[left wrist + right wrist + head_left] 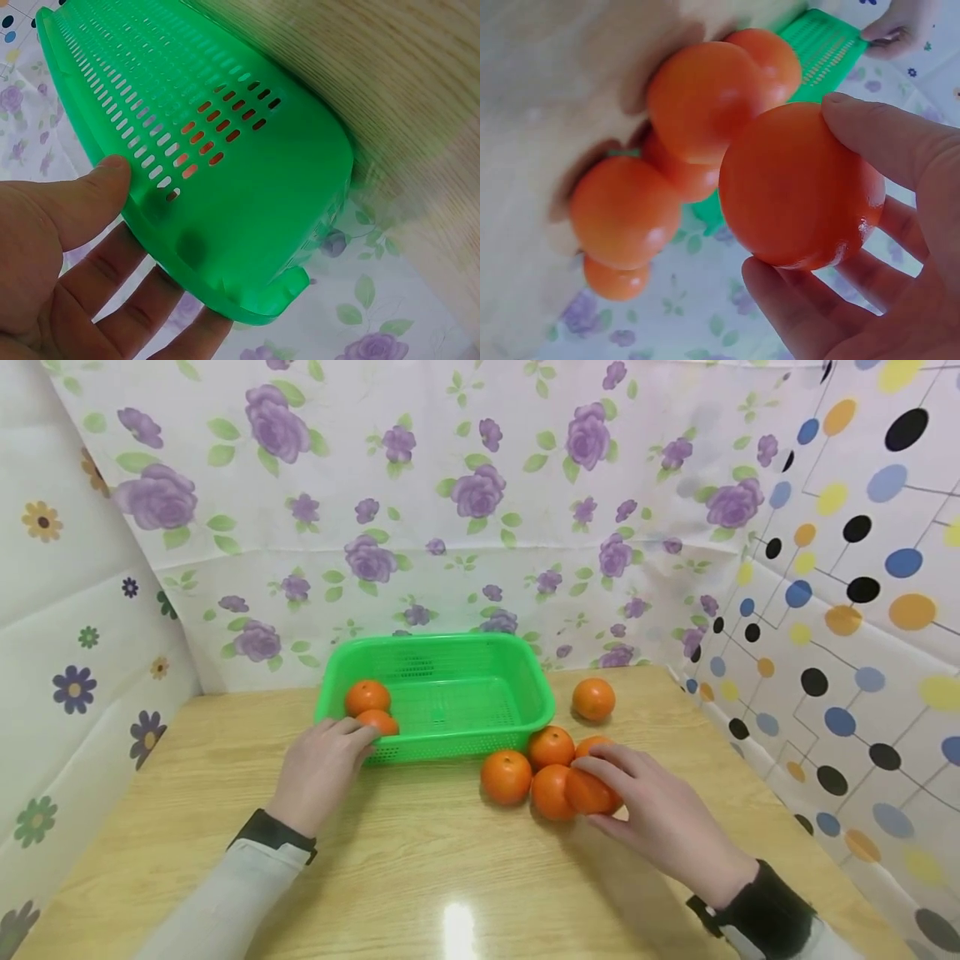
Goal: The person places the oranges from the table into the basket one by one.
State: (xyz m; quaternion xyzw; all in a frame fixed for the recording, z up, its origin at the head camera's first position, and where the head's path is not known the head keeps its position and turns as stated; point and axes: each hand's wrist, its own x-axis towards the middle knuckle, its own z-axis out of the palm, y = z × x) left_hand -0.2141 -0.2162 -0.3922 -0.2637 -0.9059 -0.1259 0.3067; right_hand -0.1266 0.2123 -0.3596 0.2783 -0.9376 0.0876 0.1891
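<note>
My left hand (pixel 321 768) grips the near left rim of a green plastic basket (pixel 457 744), its thumb on the outer wall and the fingers hooked over the edge. Two oranges lie inside the basket at its left end, a rear orange (pixel 367 697) and a front orange (pixel 379 722) partly behind the rim. In my right hand (pixel 663 806) is another orange (pixel 799 187), held between thumb and fingers above the table. Close beside it, several loose oranges (pixel 506 777) sit clustered at the basket's front right corner, one partly hidden by the right hand.
One orange (pixel 593 699) stands apart to the right of the basket. The wooden table (pixel 420 860) backs onto a curtain (pixel 420 518) with purple flowers. A dotted cloth (pixel 847 610) hangs on the right, a flowered one (pixel 75 635) on the left.
</note>
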